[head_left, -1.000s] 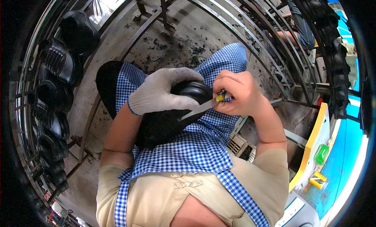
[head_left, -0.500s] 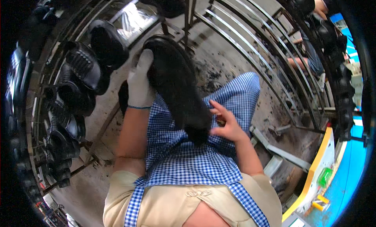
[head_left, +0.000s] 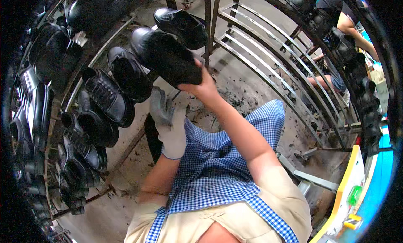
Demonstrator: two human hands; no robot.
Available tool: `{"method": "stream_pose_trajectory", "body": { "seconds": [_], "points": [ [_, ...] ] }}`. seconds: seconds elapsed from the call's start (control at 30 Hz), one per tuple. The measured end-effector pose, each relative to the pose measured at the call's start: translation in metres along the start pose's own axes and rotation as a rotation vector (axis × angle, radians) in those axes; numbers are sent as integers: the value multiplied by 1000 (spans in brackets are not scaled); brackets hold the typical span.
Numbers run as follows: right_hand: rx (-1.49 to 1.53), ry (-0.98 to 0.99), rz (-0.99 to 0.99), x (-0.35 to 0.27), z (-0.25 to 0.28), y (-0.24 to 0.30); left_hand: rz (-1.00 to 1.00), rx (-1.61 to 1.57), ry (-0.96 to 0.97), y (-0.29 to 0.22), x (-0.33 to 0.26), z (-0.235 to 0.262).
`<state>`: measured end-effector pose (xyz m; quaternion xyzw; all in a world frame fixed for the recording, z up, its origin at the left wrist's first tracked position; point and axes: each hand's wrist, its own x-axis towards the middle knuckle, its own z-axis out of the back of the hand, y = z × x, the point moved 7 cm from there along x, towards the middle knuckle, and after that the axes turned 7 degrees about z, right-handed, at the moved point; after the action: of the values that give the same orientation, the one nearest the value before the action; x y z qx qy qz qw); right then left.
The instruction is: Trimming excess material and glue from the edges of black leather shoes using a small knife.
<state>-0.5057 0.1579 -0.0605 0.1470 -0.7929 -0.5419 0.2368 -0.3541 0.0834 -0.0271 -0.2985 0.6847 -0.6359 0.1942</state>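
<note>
My right hand [head_left: 205, 88] grips a black shoe [head_left: 161, 54] at its heel end, fingers partly hidden behind it. The shoe's toe points up and left, at the rack between two other black shoes. Whether it rests on the bars I cannot tell. One neighbour, a black shoe [head_left: 182, 28], sits just beyond it; the other black shoe [head_left: 128, 73] is to its left. Below the held shoe, my left hand [head_left: 171, 127] in a pale glove with grey fingers is apart from it, fingers extended and holding nothing.
More black shoes, among them a lace-up shoe [head_left: 108, 98], line the rack on my left. An unfilled metal rack [head_left: 260, 58] stands ahead right. Beyond it shows another person's arm [head_left: 357, 35]. A yellow-edged panel [head_left: 342, 197] is at lower right. Dark scraps litter the floor.
The black shoe has gone from over my lap, where my left hand held it, up to the rack. My right hand now has it; the left has let go and come down.
</note>
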Motion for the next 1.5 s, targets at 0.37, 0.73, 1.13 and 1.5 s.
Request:
{"method": "stream_pose_trajectory", "body": {
  "seconds": [0.37,0.73,1.13,1.5],
  "points": [
    [283,-311,-253,-2,30,-75,-517,637,141,-59,72,-91],
    [778,-216,-480,-47,94,-52,-840,876,195,-41,92,-140],
    [1018,136,-551,-226,72,-30,314,-243,64,22,2,-26],
    [-240,-136,-114,-173,119,51,182,137,610,-25,-5,-61]
  ]
}}
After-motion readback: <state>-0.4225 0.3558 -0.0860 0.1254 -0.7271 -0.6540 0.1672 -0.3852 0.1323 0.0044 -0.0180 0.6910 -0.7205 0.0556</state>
